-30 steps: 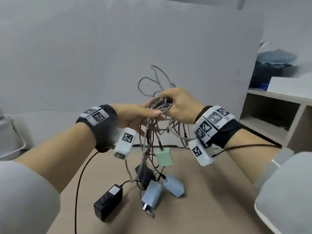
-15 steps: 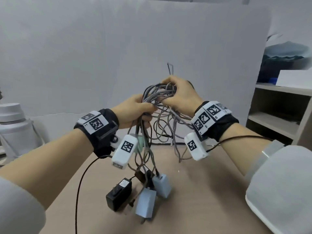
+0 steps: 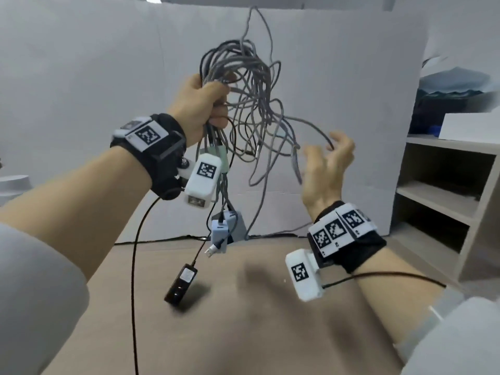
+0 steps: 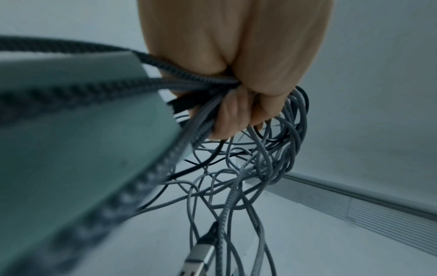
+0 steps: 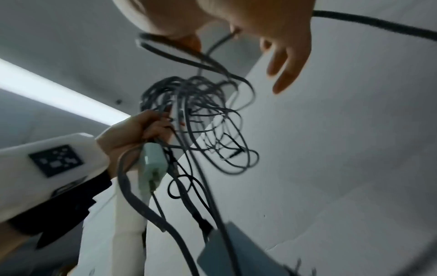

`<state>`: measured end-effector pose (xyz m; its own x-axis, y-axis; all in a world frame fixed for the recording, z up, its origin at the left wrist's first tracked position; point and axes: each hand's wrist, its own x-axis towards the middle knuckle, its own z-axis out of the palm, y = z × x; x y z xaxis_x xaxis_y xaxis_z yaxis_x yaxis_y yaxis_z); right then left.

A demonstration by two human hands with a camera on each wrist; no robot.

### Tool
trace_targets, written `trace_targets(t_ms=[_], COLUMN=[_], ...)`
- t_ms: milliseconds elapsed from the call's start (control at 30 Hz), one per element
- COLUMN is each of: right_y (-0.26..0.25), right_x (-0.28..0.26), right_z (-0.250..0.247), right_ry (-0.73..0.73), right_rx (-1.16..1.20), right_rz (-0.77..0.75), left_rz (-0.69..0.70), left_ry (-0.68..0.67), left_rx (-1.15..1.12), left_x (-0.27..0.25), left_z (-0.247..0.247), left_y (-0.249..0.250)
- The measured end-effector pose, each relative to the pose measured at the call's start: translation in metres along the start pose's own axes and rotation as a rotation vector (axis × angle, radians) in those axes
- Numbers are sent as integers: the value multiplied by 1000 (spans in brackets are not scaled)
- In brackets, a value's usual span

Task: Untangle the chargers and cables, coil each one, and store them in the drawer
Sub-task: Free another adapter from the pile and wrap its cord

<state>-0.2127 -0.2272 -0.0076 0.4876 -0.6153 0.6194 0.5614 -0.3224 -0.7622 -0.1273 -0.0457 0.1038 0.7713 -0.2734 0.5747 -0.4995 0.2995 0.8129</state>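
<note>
From the head view, your left hand [image 3: 201, 104] fists the cable tangle [image 3: 243, 85] high above the table [image 3: 270, 320], chargers [image 3: 223, 231] dangling below; your right hand [image 3: 326, 169] is nearer the loose loop.

Left wrist: fingers [image 4: 227, 114] clamped round strands.

Right wrist: fingers [image 5: 287, 61] spread, holding nothing (strand beside them).

A brown bench [image 3: 270, 307] stands before a white backdrop board [image 3: 81, 90], with an open shelf unit [image 3: 443, 190] at the right carrying a white box [image 3: 470, 128], and a lit ceiling lamp [image 5: 54, 97] overhead.
</note>
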Motion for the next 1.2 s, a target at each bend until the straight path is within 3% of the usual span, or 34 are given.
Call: trace_targets(t_ms=[67, 133, 167, 233, 300, 367, 467, 567, 767, 867, 933, 1200], right_y=[21, 43, 49, 61, 69, 69, 61, 60, 56, 46, 32, -12], right_x=[2, 3, -1, -14, -25, -30, -36, -42, -33, -18, -5, 25], right_z=[-5, -10, -9, -1, 7, 13, 15, 23, 22, 15, 10, -2], right_ry=[209, 211, 97, -266, -614, -864, -1135, -1260, -1075, -791, -684, -641], right_rx=[131, 156, 129, 32, -34, 17, -127, -122, 74, 167, 265, 283], right_rz=[194, 459, 592, 760, 760, 740, 541, 463, 518, 573, 573, 474], left_rz=[32, 53, 57, 68, 84, 91, 73, 45, -11, -22, -45, -142], left_ry=[27, 49, 55, 45, 17, -1, -29, -85, -195, -212, -226, -106], left_rx=[-27, -55, -73, -91, -82, -89, -127, -181, -183, -78, -35, -51], left_x=[7, 13, 15, 20, 22, 23, 22, 20, 14, 11, 7, -11], left_z=[4, 9, 13, 22, 31, 40, 51, 55, 34, 18, 11, 9], left_y=[10, 19, 24, 31, 36, 39, 40, 42, 46, 38, 28, -23])
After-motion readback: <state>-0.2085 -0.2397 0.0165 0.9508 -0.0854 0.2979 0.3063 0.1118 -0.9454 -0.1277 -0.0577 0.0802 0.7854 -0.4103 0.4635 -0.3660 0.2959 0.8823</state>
